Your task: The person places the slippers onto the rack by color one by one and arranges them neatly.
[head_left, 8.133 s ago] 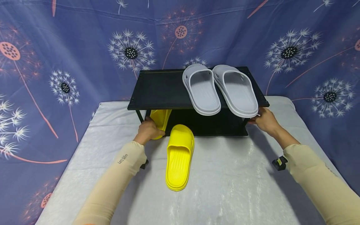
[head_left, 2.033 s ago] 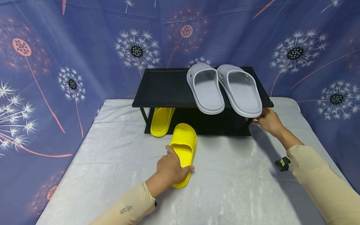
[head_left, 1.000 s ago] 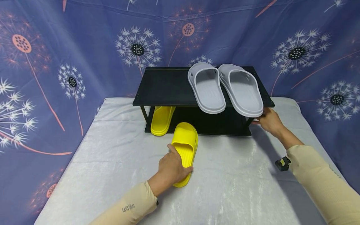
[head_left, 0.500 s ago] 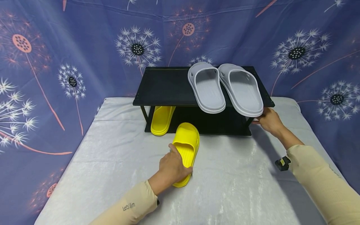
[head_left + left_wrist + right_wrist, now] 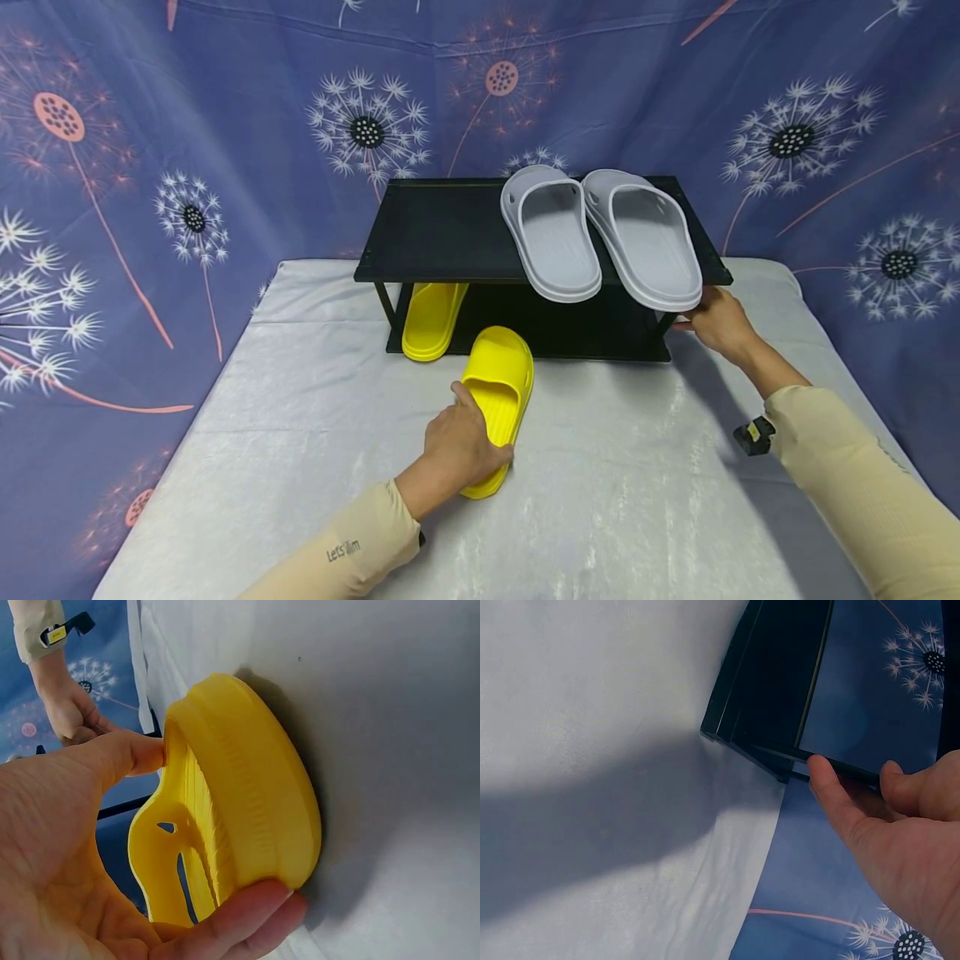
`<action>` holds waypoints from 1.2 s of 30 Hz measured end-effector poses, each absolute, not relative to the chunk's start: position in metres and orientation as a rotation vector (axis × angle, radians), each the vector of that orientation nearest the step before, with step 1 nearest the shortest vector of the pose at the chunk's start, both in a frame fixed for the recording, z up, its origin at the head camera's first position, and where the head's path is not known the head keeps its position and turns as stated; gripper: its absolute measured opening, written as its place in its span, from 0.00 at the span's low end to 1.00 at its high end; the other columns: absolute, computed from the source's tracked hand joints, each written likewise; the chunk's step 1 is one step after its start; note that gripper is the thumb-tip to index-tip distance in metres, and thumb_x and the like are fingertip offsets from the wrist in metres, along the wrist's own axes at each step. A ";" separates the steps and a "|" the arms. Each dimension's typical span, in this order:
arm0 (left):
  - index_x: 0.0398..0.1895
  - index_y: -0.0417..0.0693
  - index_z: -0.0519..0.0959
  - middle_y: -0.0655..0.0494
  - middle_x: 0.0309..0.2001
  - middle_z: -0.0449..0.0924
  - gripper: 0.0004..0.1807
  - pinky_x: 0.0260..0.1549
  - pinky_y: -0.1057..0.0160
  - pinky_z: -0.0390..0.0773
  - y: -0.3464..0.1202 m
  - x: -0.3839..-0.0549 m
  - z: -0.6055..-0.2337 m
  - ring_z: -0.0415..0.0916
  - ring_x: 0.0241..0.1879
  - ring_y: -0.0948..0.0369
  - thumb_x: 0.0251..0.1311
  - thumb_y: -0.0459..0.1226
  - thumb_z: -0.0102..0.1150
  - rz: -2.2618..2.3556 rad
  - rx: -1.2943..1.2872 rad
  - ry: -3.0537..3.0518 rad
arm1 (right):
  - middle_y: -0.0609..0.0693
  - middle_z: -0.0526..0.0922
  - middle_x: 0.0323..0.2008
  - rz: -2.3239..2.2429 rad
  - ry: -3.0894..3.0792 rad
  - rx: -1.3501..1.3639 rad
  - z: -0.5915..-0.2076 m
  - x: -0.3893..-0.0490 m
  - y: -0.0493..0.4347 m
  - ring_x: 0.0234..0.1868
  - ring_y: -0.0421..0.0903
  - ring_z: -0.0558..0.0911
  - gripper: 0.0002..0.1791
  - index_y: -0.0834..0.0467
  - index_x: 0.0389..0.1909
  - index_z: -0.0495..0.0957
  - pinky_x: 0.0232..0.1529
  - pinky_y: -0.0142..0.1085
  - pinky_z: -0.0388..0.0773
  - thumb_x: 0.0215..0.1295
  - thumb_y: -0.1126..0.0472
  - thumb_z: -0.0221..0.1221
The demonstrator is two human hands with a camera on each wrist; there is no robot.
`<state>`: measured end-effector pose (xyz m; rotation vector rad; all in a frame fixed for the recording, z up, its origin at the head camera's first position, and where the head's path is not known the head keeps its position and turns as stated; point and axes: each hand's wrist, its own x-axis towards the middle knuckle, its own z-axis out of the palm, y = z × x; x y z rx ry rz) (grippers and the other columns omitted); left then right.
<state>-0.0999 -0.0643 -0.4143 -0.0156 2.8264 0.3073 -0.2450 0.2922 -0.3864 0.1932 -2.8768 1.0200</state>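
In the head view my left hand (image 5: pixel 459 446) grips a yellow slipper (image 5: pixel 501 358) near its heel, fingers on one side and thumb on the other. In the left wrist view that slipper (image 5: pixel 255 780) is seen heel-first, close to the white cloth. A second yellow slipper (image 5: pixel 431 325) lies at the left end of the black shoe rack's (image 5: pixel 442 237) lower shelf. My right hand (image 5: pixel 722 323) is at the rack's right side; in the right wrist view its thumb and fingers pinch a thin side bar (image 5: pixel 840 766) of the rack.
Two grey slippers (image 5: pixel 558 242) stand side by side on the right part of the top shelf, heels over the front edge. White cloth (image 5: pixel 637 483) covers the table. A blue dandelion-print curtain (image 5: pixel 247 108) hangs behind and at both sides.
My left hand has gone from the slipper on the lower shelf to the front slipper and grips it. The front slipper's toe has shifted slightly right. My right hand stays at the rack.
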 end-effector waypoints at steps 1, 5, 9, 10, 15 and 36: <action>0.71 0.27 0.45 0.41 0.41 0.79 0.65 0.39 0.56 0.81 -0.064 -0.100 -0.414 0.78 0.37 0.52 0.44 0.62 0.67 0.312 -0.012 2.828 | 0.72 0.78 0.46 1.005 -2.879 0.191 -0.386 -0.245 0.292 0.45 0.64 0.81 0.13 0.75 0.47 0.74 0.37 0.22 0.75 0.69 0.69 0.51; 0.71 0.27 0.45 0.41 0.42 0.79 0.65 0.41 0.55 0.81 -0.064 -0.101 -0.414 0.78 0.39 0.51 0.44 0.62 0.66 0.320 -0.004 2.833 | 0.72 0.78 0.46 0.976 -2.885 0.191 -0.386 -0.244 0.292 0.45 0.65 0.81 0.13 0.75 0.47 0.74 0.48 0.45 0.77 0.69 0.69 0.52; 0.71 0.28 0.45 0.40 0.42 0.79 0.65 0.41 0.56 0.81 -0.064 -0.101 -0.413 0.78 0.39 0.51 0.44 0.62 0.66 0.320 0.001 2.840 | 0.73 0.77 0.46 0.971 -2.878 0.192 -0.387 -0.245 0.292 0.46 0.67 0.79 0.12 0.75 0.46 0.74 0.52 0.55 0.72 0.68 0.69 0.51; 0.71 0.28 0.45 0.40 0.42 0.79 0.65 0.41 0.56 0.81 -0.064 -0.102 -0.413 0.78 0.39 0.51 0.44 0.63 0.66 0.318 0.005 2.843 | 0.73 0.77 0.46 0.972 -2.879 0.191 -0.388 -0.245 0.293 0.47 0.68 0.79 0.12 0.75 0.46 0.74 0.53 0.56 0.71 0.68 0.69 0.51; 0.70 0.27 0.46 0.40 0.41 0.79 0.64 0.40 0.56 0.81 -0.064 -0.103 -0.411 0.78 0.38 0.51 0.44 0.62 0.66 0.324 0.021 2.851 | 0.74 0.78 0.46 0.979 -2.884 0.194 -0.386 -0.244 0.292 0.48 0.68 0.78 0.11 0.76 0.45 0.75 0.53 0.57 0.72 0.68 0.70 0.52; 0.70 0.28 0.45 0.40 0.41 0.79 0.64 0.41 0.55 0.81 -0.065 -0.116 -0.403 0.77 0.40 0.51 0.45 0.62 0.65 0.316 0.021 2.855 | 0.72 0.78 0.45 1.005 -2.895 0.217 -0.385 -0.245 0.291 0.45 0.66 0.81 0.10 0.74 0.45 0.74 0.30 0.14 0.70 0.68 0.71 0.51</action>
